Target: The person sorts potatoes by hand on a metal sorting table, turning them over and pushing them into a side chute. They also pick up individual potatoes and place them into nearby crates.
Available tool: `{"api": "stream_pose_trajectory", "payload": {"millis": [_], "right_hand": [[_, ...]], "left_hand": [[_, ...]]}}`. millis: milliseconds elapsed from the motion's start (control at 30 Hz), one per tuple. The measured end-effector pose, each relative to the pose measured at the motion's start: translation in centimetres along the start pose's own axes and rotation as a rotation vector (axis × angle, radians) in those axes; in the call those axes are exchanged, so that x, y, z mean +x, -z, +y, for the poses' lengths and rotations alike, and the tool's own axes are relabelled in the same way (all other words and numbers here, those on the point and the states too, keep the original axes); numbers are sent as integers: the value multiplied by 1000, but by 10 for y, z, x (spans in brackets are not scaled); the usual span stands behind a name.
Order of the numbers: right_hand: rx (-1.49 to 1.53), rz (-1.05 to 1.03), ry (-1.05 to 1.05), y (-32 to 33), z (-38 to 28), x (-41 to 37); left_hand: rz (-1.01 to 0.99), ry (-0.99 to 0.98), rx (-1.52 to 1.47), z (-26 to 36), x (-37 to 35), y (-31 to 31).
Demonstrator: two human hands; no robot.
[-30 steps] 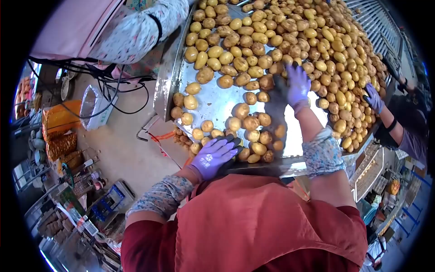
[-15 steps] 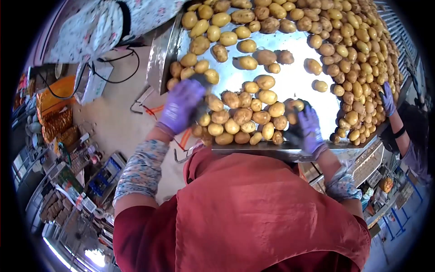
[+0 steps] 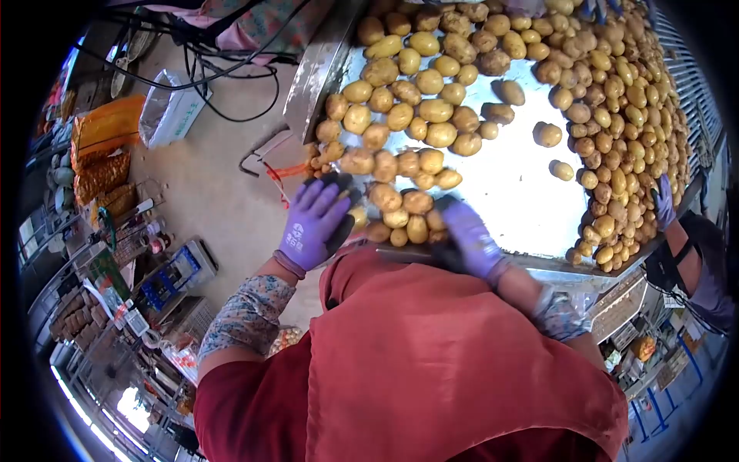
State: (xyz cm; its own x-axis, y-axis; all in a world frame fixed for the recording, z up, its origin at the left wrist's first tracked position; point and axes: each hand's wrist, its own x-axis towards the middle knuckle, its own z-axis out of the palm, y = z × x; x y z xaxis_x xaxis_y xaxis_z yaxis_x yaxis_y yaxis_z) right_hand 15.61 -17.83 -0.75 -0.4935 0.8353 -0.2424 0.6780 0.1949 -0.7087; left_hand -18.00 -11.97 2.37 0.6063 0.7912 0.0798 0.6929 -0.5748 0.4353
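My left hand (image 3: 314, 223), in a purple glove with a dark palm side, spreads its fingers at the near left corner of the metal table (image 3: 531, 208). A few potatoes show beside its fingertips. My right hand (image 3: 471, 237), gloved alike and blurred, lies with fingers stretched out against the right side of a small group of potatoes (image 3: 416, 229) by the near edge. That group sits between my two hands. Behind it, a row of potatoes (image 3: 385, 165) runs from the left corner, and more potatoes (image 3: 436, 110) lie further back.
A large heap of potatoes (image 3: 616, 131) covers the table's right side. Another person's gloved hand (image 3: 665, 202) touches the heap at the right. More gloved fingers (image 3: 596, 9) show at the far edge. On the floor at left are a white bag-lined container (image 3: 171, 109) and orange sacks (image 3: 108, 131).
My right hand has moved left along the near edge, and the group between my hands is smaller. My left hand has come nearer to me. The view has shifted, moving the table rightward.
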Motion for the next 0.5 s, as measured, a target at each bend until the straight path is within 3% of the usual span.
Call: {"api": "stream_pose_trajectory", "payload": {"millis": [33,100,133,167,200,233,267,300,367,433,500], "right_hand": [[-289,-39,111,-23,8,-5],[83,-80,141,10,-7,28],[112,147,276,26,-7,44],[-13,305,353,42,3,63],[-47,418,329,73,-2,83],[37,453,166,117,-21,100],[49,608,208,129,4,119],[83,635,41,151,13,135],[-538,699,-138,144,46,149],[-487,574,-187,88,51,131],[-425,218,-79,73,12,116]], "left_hand": [[30,55,26,8,27,8],[186,117,-32,21,47,-24],[-147,114,-5,31,60,-31],[-214,-98,208,38,58,-40],[-208,-203,147,35,49,-49],[-203,-307,90,29,40,-51],[-205,-290,9,24,37,-45],[-231,-300,-40,19,41,-34],[-119,-300,-104,-11,58,-37],[113,-19,83,-11,107,-18],[227,196,77,-21,152,-29]]}}
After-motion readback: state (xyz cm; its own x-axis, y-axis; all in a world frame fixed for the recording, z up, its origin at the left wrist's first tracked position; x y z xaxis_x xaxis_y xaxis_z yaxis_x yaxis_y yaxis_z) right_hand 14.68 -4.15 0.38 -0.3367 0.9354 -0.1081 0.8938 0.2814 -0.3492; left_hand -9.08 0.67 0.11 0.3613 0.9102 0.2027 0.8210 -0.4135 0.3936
